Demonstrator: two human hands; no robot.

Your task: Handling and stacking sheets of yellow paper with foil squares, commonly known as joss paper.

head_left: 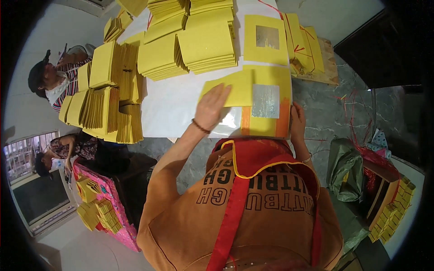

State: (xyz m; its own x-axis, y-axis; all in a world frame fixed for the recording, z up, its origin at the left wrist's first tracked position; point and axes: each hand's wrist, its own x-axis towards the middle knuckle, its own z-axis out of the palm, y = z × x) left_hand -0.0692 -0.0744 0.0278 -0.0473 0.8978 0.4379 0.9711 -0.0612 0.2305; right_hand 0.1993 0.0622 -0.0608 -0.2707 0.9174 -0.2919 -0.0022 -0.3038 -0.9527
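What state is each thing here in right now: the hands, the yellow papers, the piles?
Left hand: open, palm flat on a folded yellow sheet.
Right hand: at the right edge of the foil paper stack; grip unclear.
Folded yellow sheet: lying flat, folded over.
Foil paper stack: flat, silver square face up.
Yellow piles: neatly stacked, untied.
Tied bundles: bound with red string.
White table: covered with stacks.
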